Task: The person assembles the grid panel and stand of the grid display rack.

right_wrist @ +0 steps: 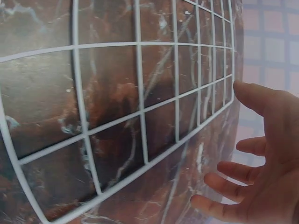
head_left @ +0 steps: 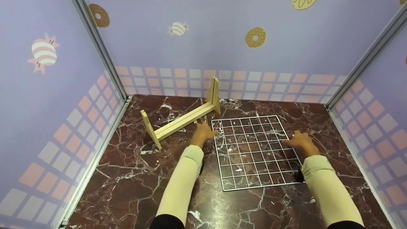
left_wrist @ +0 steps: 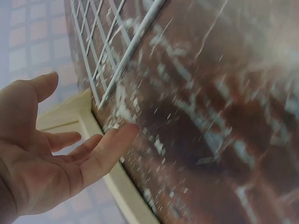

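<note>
A white wire grid panel (head_left: pixel 251 152) lies flat on the marbled surface, seen in all three views. My left hand (head_left: pixel 202 131) is beside its left edge, fingers spread and holding nothing; in the left wrist view the hand (left_wrist: pixel 56 154) has its palm showing and fingers loosely extended. Past the panel's right edge, my right hand (head_left: pixel 300 141) has its thumb toward the wire. The right wrist view shows that hand (right_wrist: pixel 261 163) with fingers apart and nothing in them. A pale wooden frame (head_left: pixel 184 122) with two upright ends stands just left of my left hand.
Purple printed wall panels (head_left: pixel 203 47) enclose the marbled surface (head_left: pixel 133 190) at the back and both sides. Metal corner posts (head_left: pixel 105 54) join them. Small pale specks lie scattered near the wooden frame.
</note>
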